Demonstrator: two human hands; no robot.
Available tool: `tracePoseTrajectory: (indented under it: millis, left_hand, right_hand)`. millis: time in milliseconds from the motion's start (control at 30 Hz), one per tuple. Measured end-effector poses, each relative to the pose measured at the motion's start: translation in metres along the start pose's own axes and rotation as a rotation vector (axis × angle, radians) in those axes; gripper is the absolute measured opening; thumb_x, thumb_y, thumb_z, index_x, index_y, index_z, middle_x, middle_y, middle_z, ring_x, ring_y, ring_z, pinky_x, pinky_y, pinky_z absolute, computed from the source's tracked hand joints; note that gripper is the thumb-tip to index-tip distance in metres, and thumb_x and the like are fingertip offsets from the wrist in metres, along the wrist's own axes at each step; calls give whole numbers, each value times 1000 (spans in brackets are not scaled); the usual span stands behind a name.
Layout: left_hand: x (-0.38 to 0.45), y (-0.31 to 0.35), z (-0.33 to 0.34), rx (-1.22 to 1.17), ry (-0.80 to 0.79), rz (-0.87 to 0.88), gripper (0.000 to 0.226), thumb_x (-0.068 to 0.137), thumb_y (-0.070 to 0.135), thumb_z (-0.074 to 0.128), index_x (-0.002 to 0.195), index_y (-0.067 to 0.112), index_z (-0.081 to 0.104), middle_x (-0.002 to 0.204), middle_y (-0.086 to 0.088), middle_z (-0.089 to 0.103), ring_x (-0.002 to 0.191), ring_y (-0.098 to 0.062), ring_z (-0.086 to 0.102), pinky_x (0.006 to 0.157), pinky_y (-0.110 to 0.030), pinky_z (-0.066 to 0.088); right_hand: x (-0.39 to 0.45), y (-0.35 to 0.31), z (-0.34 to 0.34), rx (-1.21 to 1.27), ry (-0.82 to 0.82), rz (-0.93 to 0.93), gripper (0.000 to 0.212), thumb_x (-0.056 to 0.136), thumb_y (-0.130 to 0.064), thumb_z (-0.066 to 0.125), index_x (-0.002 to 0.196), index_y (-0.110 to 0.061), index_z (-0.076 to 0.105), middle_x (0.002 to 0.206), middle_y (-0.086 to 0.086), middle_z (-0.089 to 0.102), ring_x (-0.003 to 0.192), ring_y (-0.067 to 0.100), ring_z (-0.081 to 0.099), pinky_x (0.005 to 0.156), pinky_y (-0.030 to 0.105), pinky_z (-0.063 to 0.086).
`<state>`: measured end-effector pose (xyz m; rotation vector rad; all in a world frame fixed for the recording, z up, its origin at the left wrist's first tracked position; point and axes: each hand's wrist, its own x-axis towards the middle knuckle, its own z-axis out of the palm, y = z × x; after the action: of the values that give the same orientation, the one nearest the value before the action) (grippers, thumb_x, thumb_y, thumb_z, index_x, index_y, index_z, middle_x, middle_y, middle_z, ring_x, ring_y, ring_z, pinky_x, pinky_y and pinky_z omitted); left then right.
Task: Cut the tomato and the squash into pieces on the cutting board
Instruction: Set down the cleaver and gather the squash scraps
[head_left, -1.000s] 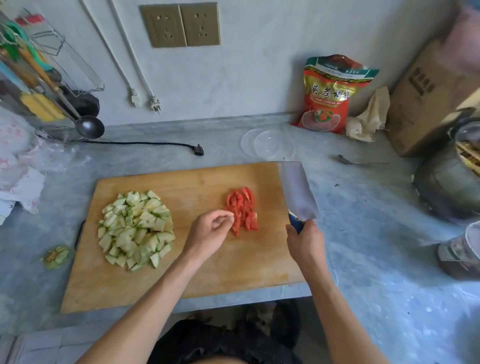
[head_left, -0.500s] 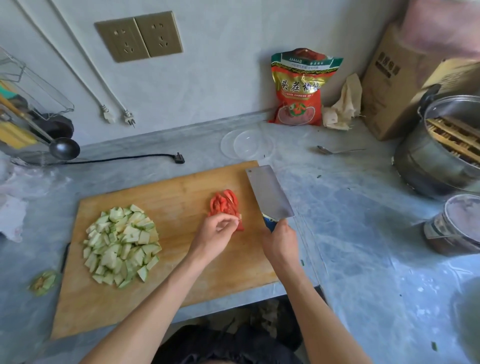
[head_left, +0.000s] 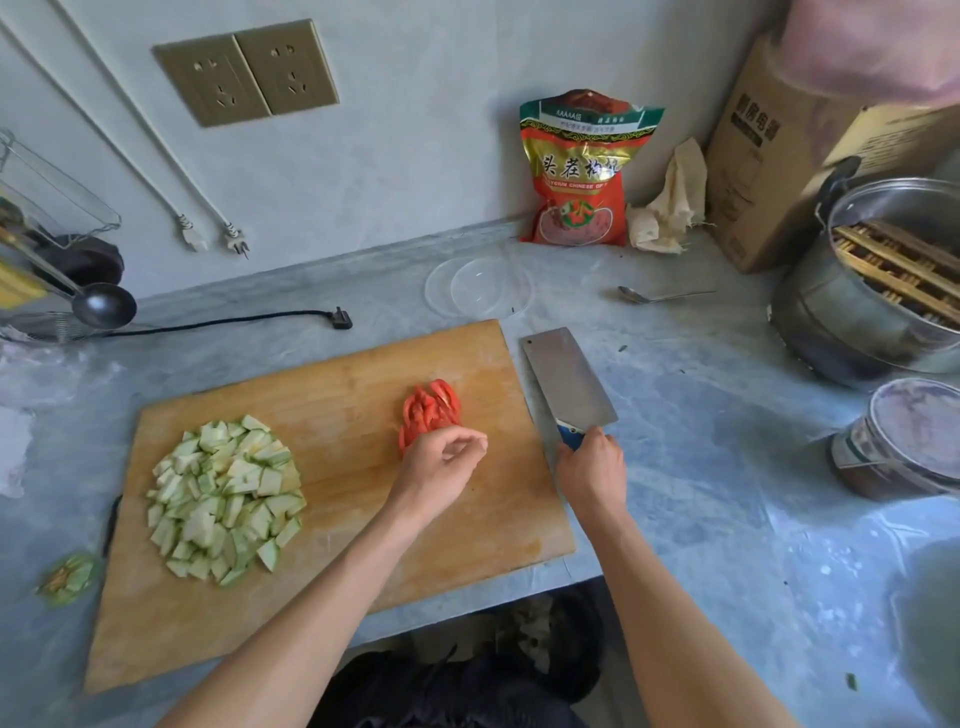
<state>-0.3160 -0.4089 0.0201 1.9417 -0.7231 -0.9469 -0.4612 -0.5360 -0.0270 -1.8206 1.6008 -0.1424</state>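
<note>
A wooden cutting board (head_left: 337, 519) lies on the grey counter. On its left part sits a pile of pale green squash pieces (head_left: 223, 499). Red tomato slices (head_left: 431, 408) lie in a short row near its right end. My left hand (head_left: 441, 467) covers the near end of that row, fingers curled against the slices. My right hand (head_left: 589, 467) grips the blue handle of a cleaver (head_left: 566, 379). Its broad blade points away from me, just right of the board's edge, flat side up, apart from the tomato.
A squash stem end (head_left: 67, 577) lies left of the board. Behind the board are a clear plastic lid (head_left: 478, 286), a spoon (head_left: 660, 296), a black plug (head_left: 340, 317) and a red bag (head_left: 582, 171). A steel pot (head_left: 857, 312) and a jar (head_left: 904, 441) stand at the right.
My left hand has slid from beside the tomato slices onto their near end. The cleaver has stayed right of the board in my right hand. My head has turned.
</note>
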Motion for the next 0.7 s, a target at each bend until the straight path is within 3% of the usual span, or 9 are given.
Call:
tracePoseTrajectory:
  millis: [100, 200, 267, 367, 600, 700]
  left_hand:
    - [-2, 2, 3, -12, -7, -2, 13, 95, 24, 64, 91, 34, 70, 95, 10, 74, 89, -7, 71, 77, -17, 51]
    - [-6, 2, -5, -72, 25, -18, 11, 96, 19, 63, 97, 26, 71, 96, 5, 74, 85, -8, 71, 71, -11, 49]
    - [-11, -2, -16, -120, 68, -33, 11, 96, 18, 62, 99, 22, 72, 94, 4, 75, 83, -7, 71, 75, -15, 52]
    - [-28, -15, -41, -165, 164, -56, 12, 96, 20, 63, 102, 24, 73, 92, 7, 76, 84, -7, 71, 82, -24, 54]
    - [-85, -71, -119, -318, 504, -179, 12, 95, 14, 64, 100, 21, 73, 97, 1, 77, 89, -14, 72, 85, -30, 54]
    - [-117, -108, -152, -378, 630, -247, 9, 93, 13, 67, 98, 18, 73, 99, -3, 76, 95, -18, 71, 88, -31, 54]
  right_hand:
    - [-3, 3, 2, -69, -5, -36, 27, 95, -20, 56, 112, 2, 54, 119, 20, 50, 110, 36, 47, 85, 39, 41]
    - [-9, -6, 0, -21, 57, -105, 18, 91, -11, 53, 104, 1, 57, 111, 19, 53, 100, 35, 50, 73, 35, 40]
    - [-17, -20, 0, 66, 58, -206, 15, 88, -10, 56, 101, -2, 60, 102, 16, 60, 90, 32, 55, 70, 35, 43]
    - [-39, -48, 10, 147, -57, -372, 14, 86, -15, 64, 98, -7, 65, 91, 8, 67, 82, 23, 61, 72, 34, 49]
    - [-96, -109, 54, 193, -376, -652, 13, 88, -17, 68, 95, -7, 69, 80, 4, 68, 67, 8, 55, 59, 10, 39]
    - [-118, -129, 76, 150, -430, -715, 12, 88, -20, 69, 93, -9, 68, 79, 1, 68, 68, 9, 57, 59, 18, 43]
